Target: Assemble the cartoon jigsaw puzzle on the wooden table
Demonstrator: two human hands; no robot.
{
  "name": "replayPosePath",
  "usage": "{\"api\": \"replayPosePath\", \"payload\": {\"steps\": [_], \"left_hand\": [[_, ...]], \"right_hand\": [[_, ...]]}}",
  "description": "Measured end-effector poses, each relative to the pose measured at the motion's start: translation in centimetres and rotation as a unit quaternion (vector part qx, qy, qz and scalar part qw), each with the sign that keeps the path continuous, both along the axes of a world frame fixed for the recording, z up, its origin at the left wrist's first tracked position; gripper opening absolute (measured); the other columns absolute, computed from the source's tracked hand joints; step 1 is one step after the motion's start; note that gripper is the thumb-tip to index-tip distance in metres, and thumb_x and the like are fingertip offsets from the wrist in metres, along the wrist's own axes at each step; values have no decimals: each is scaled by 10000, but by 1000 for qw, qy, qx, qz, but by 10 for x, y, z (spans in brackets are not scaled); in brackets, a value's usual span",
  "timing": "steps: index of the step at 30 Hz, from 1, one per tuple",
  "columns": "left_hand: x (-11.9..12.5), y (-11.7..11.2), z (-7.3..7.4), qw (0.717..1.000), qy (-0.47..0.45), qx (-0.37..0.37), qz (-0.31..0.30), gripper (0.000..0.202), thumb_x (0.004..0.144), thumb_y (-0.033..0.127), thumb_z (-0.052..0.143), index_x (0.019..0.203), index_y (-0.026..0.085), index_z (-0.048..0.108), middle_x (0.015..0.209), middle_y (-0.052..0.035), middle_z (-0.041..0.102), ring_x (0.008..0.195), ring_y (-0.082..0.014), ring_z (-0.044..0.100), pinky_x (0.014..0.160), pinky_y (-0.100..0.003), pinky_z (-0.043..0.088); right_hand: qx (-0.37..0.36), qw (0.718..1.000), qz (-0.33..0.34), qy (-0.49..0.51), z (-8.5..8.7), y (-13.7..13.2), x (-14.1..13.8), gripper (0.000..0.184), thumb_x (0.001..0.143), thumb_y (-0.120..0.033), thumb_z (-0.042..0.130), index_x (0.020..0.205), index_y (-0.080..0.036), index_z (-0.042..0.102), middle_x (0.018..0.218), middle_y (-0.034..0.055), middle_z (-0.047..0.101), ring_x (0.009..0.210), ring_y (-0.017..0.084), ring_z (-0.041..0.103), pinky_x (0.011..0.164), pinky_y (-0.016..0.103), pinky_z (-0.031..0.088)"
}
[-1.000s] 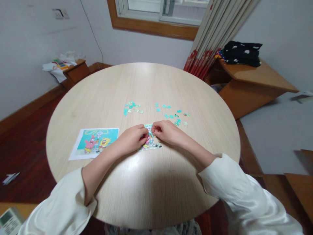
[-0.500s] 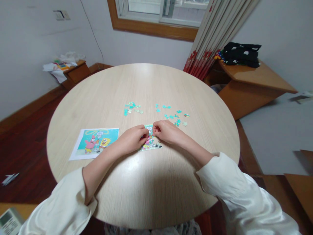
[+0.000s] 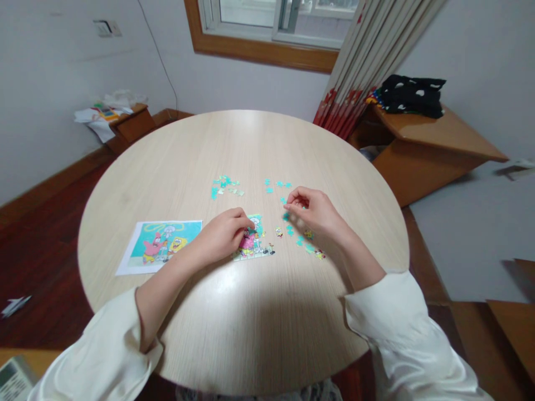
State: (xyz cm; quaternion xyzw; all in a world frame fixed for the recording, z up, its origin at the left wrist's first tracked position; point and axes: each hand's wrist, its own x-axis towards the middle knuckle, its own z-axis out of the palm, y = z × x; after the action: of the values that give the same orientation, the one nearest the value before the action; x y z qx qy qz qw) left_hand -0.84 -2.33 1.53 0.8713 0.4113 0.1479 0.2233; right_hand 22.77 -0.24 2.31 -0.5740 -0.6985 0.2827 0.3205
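A partly built cartoon jigsaw (image 3: pixel 253 243) lies on the round wooden table (image 3: pixel 234 145) in front of me. My left hand (image 3: pixel 221 236) rests curled on the jigsaw's left edge, fingertips pressed together on it. My right hand (image 3: pixel 315 213) hovers to the right over loose teal pieces (image 3: pixel 301 240), thumb and fingers pinched at a teal piece (image 3: pixel 286 216). More loose pieces (image 3: pixel 225 186) lie farther back. A printed reference picture (image 3: pixel 161 245) sits to the left.
A wooden side desk (image 3: pixel 434 139) with dark folded clothes (image 3: pixel 412 96) stands at the right, beside striped curtains (image 3: pixel 368 61). A low cabinet with papers (image 3: pixel 112 114) is at the back left. A grey phone (image 3: pixel 12 379) shows at the bottom left.
My right hand has left the jigsaw and moved right and back to the loose pieces, uncovering several of them. My left hand stays on the jigsaw.
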Motion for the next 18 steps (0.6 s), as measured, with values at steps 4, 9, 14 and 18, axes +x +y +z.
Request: {"api": "replayPosePath", "payload": {"steps": [4, 9, 14, 18], "left_hand": [[1, -1, -2, 1000, 1, -5, -24, 386, 810, 16, 418, 989, 174, 722, 894, -61, 597, 862, -177, 582, 810, -312, 479], [1, -1, -5, 1000, -7, -4, -29, 398, 837, 39, 416, 1053, 172, 722, 882, -67, 591, 866, -184, 570, 806, -327, 484], [0, 1, -8, 999, 0, -7, -43, 406, 840, 43, 416, 1062, 177, 729, 876, -72, 593, 864, -189, 566, 801, -329, 479], [1, 1, -10, 999, 8, -7, -51, 393, 862, 81, 412, 1065, 177, 734, 870, -81, 603, 853, -195, 562, 786, -332, 476]], "right_hand": [[25, 1000, -15, 4, 1, 1, 6, 100, 778, -219, 630, 718, -185, 557, 679, -6, 562, 654, 135, 510, 647, 291, 382], [37, 999, -13, -12, 1, 1, 6, 81, 803, -239, 601, 764, -191, 549, 698, -4, 570, 652, 135, 507, 648, 293, 385], [21, 1000, -1, -10, 2, -1, 7, 43, 800, -209, 596, 791, -195, 556, 716, 2, 579, 667, 141, 521, 650, 295, 392], [-21, 997, 55, -55, 7, -7, 5, 32, 811, -212, 606, 795, -185, 605, 677, -3, 587, 655, 140, 532, 639, 285, 391]]}}
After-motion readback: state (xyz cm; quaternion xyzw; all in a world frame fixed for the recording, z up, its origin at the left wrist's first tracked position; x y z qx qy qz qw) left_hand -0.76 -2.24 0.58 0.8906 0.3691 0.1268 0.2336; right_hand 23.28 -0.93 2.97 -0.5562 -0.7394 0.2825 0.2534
